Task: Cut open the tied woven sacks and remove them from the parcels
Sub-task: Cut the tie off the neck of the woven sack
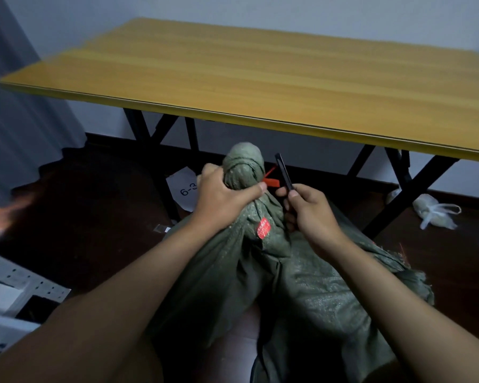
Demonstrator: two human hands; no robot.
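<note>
A green woven sack (310, 283) stands on the dark floor in front of me, its top bunched into a tied neck (242, 164). A red tie (271, 181) sticks out to the right of the neck, and a red label (263, 228) sits lower on the sack. My left hand (223, 199) grips the neck just below the knot. My right hand (310, 210) holds a slim black cutter (284, 175) upright, right beside the red tie. The parcel inside is hidden by the sack.
A yellow wooden folding table (260, 78) on black legs stands just behind the sack. A white paper marked "6-3" (184, 189) lies under it. A tied white plastic bag (434, 211) lies on the floor at the right. A white perforated metal rack (17, 283) is at the left.
</note>
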